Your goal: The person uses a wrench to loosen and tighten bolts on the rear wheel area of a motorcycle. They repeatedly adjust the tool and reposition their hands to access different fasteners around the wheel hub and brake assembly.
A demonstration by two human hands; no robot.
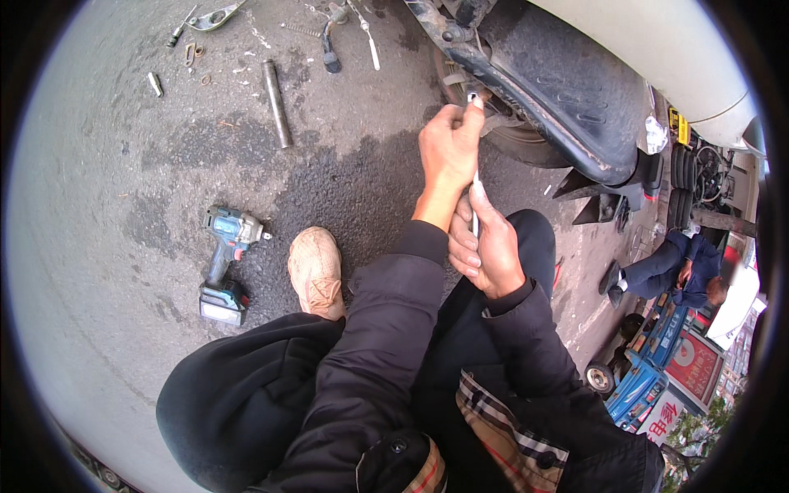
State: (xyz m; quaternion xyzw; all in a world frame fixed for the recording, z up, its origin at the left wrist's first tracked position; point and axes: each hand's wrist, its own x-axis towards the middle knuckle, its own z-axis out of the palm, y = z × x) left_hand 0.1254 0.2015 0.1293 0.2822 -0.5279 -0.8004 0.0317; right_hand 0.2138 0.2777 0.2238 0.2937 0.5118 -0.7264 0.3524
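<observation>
My left hand [448, 144] is closed around the upper end of a slim silver tool [476, 180], beside a fitting [485, 97] on the scooter's wheel. My right hand [486, 246] grips the same tool lower down, thumb along its shaft. The scooter [575, 103] fills the upper right, with a dark, scuffed lower body and a pale panel above; its wheel [526, 145] is partly hidden behind that dark part. The exact contact between the tool's tip and the fitting is too small to make out.
A cordless impact wrench [222, 259] lies left of my shoe. Farther up are a metal tube [276, 103] and loose parts [209, 18] on the asphalt [140, 230]. At right, a seated person [686, 267] is beside a blue cart [657, 337] and stacked tyres [680, 185].
</observation>
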